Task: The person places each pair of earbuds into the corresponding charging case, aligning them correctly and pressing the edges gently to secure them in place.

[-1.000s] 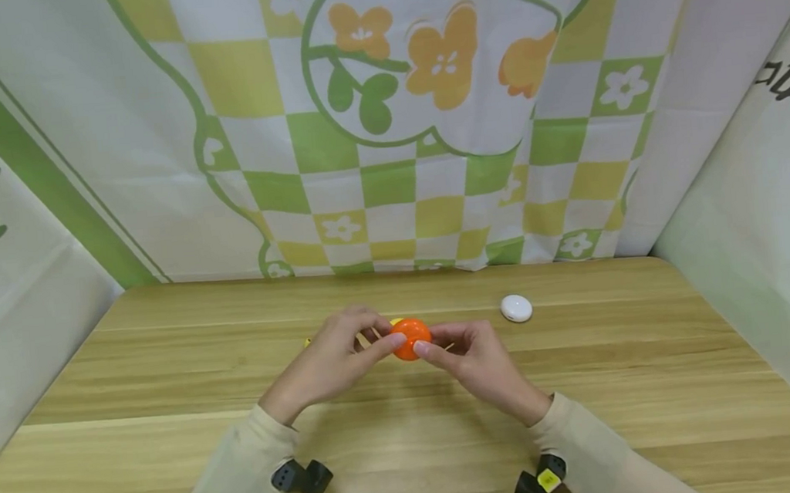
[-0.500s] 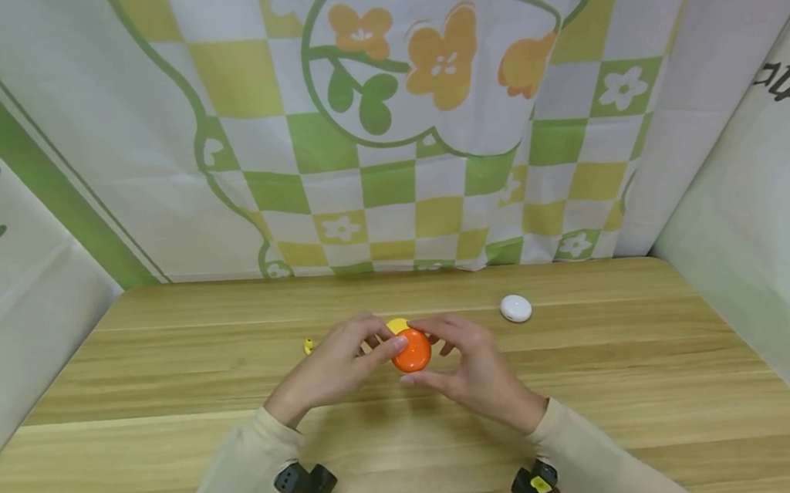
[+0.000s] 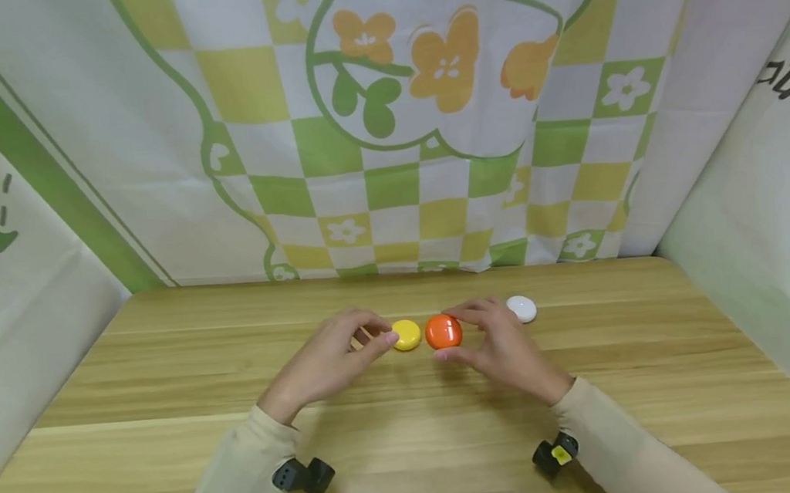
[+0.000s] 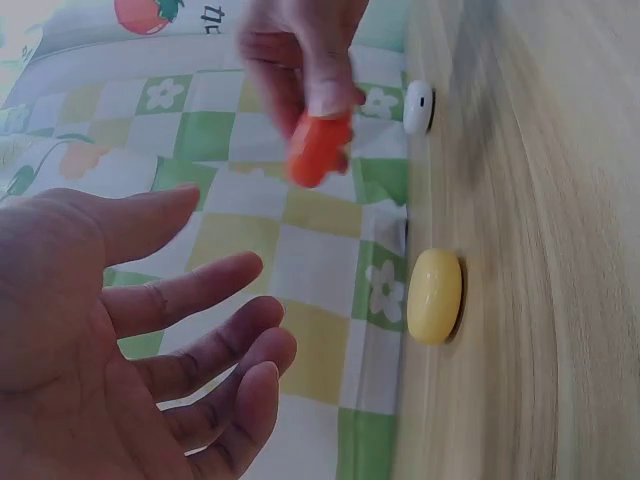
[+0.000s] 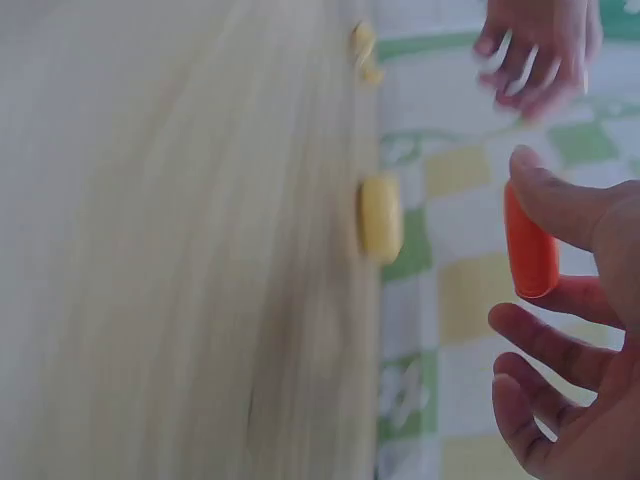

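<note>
My right hand (image 3: 508, 350) pinches a glossy orange round earbud case (image 3: 443, 332) between thumb and fingers. In the right wrist view the orange case (image 5: 530, 243) is held edge-on, raised above the tabletop. My left hand (image 3: 331, 364) holds nothing; its fingers are spread and loosely bent in the left wrist view. A yellow round case (image 3: 407, 335) lies flat on the table, past the left fingertips, and appears apart from the hand (image 4: 150, 340) in the left wrist view.
A white round case (image 3: 521, 309) with a small dark slot rests on the wooden table (image 3: 412, 462) behind my right hand. Small yellow pieces like earbuds (image 5: 364, 52) lie left of the yellow case. A patterned cloth (image 3: 390, 185) hangs along the table's back edge.
The orange case has gone from my left hand to my right and moved rightward, uncovering the yellow case. My left hand has let go and stays nearly in place.
</note>
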{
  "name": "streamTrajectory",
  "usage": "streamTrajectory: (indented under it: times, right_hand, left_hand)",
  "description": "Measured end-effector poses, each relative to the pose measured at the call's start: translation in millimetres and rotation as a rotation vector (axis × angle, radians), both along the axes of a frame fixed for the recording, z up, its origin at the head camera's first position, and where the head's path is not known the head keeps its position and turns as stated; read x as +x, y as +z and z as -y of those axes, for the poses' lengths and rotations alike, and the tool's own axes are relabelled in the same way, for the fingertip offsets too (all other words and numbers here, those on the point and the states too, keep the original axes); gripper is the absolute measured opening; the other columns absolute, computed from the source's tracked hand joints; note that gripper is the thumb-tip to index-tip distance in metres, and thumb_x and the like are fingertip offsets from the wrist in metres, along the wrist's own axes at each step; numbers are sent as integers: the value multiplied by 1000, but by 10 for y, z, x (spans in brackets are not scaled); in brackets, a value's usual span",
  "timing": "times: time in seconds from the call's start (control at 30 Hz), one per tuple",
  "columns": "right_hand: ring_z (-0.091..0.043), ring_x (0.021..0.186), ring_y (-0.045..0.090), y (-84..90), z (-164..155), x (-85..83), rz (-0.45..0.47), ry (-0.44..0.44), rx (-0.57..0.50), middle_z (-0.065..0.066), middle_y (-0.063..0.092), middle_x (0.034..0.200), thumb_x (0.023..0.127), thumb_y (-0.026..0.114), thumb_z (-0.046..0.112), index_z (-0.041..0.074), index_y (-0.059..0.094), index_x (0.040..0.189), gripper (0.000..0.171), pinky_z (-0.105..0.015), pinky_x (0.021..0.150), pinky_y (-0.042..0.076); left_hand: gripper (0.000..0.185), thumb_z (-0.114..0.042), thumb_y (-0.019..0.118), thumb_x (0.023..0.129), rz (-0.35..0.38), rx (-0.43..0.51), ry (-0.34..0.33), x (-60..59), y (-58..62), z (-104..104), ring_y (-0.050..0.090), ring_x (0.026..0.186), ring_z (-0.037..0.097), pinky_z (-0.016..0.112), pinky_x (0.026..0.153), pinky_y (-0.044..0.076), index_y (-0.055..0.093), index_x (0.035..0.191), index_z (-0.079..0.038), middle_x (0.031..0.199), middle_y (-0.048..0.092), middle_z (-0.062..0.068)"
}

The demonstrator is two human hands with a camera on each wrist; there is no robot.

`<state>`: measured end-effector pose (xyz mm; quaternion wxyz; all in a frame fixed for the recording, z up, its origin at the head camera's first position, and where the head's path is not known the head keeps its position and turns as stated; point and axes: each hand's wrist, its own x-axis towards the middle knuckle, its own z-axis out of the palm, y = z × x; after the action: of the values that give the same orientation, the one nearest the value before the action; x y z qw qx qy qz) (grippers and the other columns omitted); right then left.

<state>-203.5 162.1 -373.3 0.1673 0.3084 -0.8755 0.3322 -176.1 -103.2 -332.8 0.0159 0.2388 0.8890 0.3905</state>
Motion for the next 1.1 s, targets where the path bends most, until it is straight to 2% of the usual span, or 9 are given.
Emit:
streamTrajectory:
  times: [0.23,0.43,0.57,0.73,0.97,1.1]
  right_hand:
    - [-40,108,53,-115,-259,-368,50,-141,179,-18,68,116,78,89,35,-1,74,116,54,-54,94,39]
    - [-48,121,39,-142,-350,-577,159,-219,276,-25,58,129,86,81,41,-1,71,123,56,-60,98,26]
    - [-47,125,33,-139,-367,-654,201,-256,321,-26,51,137,88,79,44,0,69,128,61,-59,94,24]
    - [-48,126,32,-147,-375,-712,201,-286,384,-27,49,139,88,78,46,1,68,129,62,-60,92,23]
    - [-49,124,31,-137,-390,-722,211,-289,429,-29,49,137,89,77,46,3,70,127,59,-60,89,22]
    - [-50,124,32,-110,-382,-701,212,-283,447,-29,49,138,89,77,48,2,66,132,64,-59,88,23]
  left_hand:
    - [29,-32,63,102,-51,-48,31,7,5,38,58,97,19,38,79,52,71,117,-9,116,66,6]
    - [28,-31,63,102,-51,-57,39,-3,5,71,59,97,20,38,79,52,71,118,-9,116,66,5]
    - [29,-32,63,102,-45,-59,42,-10,18,84,59,99,21,39,80,52,71,118,-8,116,66,6]
    - [30,-32,63,102,-49,-65,49,-8,28,113,59,99,21,40,80,52,71,118,-8,116,66,6]
    - [27,-29,64,102,-62,-77,60,18,34,160,59,97,21,39,79,52,70,118,-7,116,66,8]
    - [27,-28,64,102,-67,-77,59,29,40,171,59,97,21,40,80,52,70,117,-7,116,66,9]
